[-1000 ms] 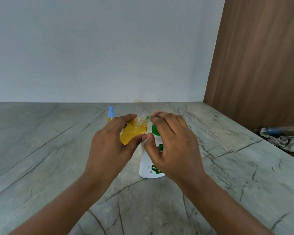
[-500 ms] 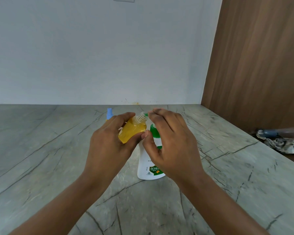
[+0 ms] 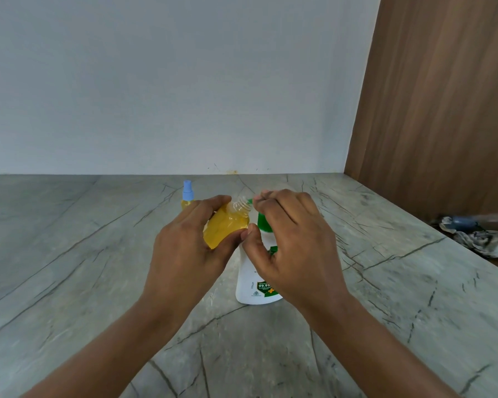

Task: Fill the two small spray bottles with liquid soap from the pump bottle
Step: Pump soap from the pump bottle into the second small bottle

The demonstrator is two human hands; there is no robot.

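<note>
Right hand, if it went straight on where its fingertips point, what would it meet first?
Probably the open neck of the small bottle tilted in the left hand. The right hand points left at it, over the pump bottle nozzle. Depth is unclear.

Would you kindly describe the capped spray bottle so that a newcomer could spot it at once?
On the grey veined counter, look just behind the left hand. A small spray bottle of yellow liquid stands there; unlike the tilted open-necked bottle in that hand, it wears a pale blue spray top.
</note>
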